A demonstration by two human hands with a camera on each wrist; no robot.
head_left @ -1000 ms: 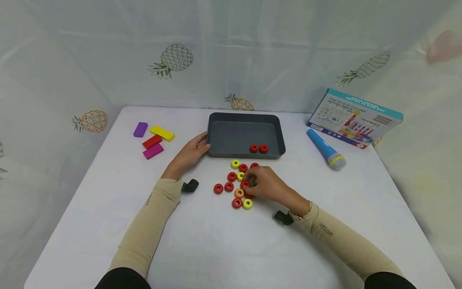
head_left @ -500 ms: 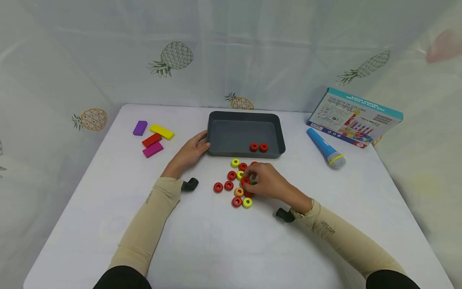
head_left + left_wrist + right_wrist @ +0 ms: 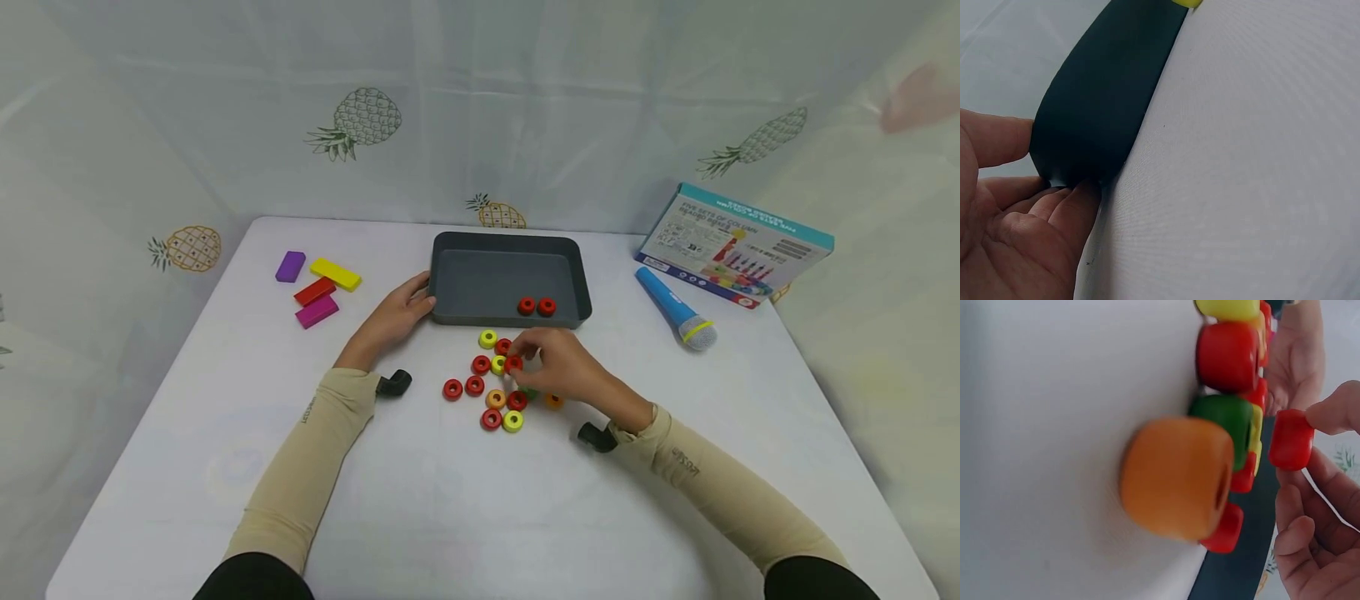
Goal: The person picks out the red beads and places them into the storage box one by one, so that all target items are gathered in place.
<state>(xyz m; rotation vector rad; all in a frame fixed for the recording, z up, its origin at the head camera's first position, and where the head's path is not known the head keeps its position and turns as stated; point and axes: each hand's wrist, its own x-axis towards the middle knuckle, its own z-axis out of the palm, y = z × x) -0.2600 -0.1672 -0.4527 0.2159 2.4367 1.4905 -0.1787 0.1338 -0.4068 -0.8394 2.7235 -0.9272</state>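
Observation:
In the head view my left hand [image 3: 392,323] holds the left end of a dark grey tray [image 3: 510,320]. The left wrist view has its thumb at the tray's rim [image 3: 1033,134] and its fingers low against the end wall. Two red beads [image 3: 547,307] lie inside the tray. My right hand [image 3: 564,367] pinches a red bead [image 3: 1292,440] between thumb and fingers, raised off the table. Below and beside that hand are loose beads: red [image 3: 452,389], yellow [image 3: 513,421], orange [image 3: 1175,478] and green [image 3: 1225,425], some partly hidden by the fingers.
Purple [image 3: 290,267], yellow [image 3: 336,274], red [image 3: 315,292] and magenta [image 3: 317,312] blocks lie at the left. To the right are a blue toy microphone [image 3: 677,308] and a printed box [image 3: 738,246]. A pineapple-patterned curtain [image 3: 525,108] hangs behind the white table [image 3: 480,517].
My right hand has lifted the red bead out of the cluster and moved slightly up and right. Green and orange beads now show beneath it. The left hand stays at the tray.

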